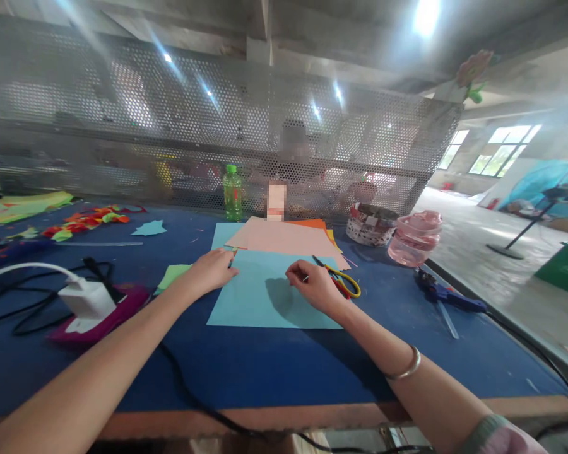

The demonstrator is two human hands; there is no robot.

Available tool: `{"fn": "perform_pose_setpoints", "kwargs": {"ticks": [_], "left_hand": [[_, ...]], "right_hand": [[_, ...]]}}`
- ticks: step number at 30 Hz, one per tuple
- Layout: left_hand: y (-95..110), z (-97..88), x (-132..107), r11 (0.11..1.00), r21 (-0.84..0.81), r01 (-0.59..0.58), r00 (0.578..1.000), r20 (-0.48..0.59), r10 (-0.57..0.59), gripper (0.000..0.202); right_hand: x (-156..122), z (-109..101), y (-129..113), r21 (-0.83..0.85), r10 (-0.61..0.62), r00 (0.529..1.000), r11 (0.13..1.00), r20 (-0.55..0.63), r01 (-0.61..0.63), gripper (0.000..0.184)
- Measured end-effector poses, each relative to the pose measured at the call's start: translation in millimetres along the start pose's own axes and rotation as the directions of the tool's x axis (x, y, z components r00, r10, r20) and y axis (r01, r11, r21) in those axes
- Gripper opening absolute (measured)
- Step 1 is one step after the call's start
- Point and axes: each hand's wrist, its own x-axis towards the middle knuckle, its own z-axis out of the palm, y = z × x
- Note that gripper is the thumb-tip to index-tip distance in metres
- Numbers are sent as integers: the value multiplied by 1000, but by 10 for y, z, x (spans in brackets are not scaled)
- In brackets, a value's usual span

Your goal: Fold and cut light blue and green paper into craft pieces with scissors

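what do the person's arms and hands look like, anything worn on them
The left hand and the right hand are bare: no gloves, no rings that show. Both forearms are uncovered. A thin silvery bangle sits on the right wrist. By the right elbow the edge of a pale pink sleeve with a greenish cuff shows; the left arm shows no sleeve.

The left hand point(211, 270) covers the far-left corner of the light blue sheet point(269, 296), and it cannot be told whether its fingers pinch the edge. The right hand point(312, 285) hides part of the scissors point(334, 272), and anything in its curled fingertips is too small to make out. The orange and yellow sheets point(312, 223) lie mostly hidden under the pink sheet point(284, 239). Behind the perforated screen point(170, 126) a person point(293, 142) is only a blur. Both forearms run off the lower edge.
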Motion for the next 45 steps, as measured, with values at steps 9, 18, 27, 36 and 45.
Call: {"fn": "perform_pose_setpoints", "kwargs": {"ticks": [9,18,27,36,45], "left_hand": [[31,184,10,973,-227,43,985,-155,-80,43],[150,-23,-138,920,-390,23,999,-32,-38,23],[64,-14,-114,707,-676,207,978,170,-124,34],[44,36,-83,683,-713,158,987,111,-113,36],[-10,-145,-96,665,-731,151,982,32,-188,36]], "right_hand": [[13,-49,19,-202,-13,1000,979,8,14,13],[-61,41,-42,-172,-60,995,982,76,72,16],[-229,-6,-444,-159,-310,911,919,273,361,52],[-236,71,-367,-260,-388,889,857,244,446,22],[-123,14,-240,-482,-199,980,856,28,188,20]]}}
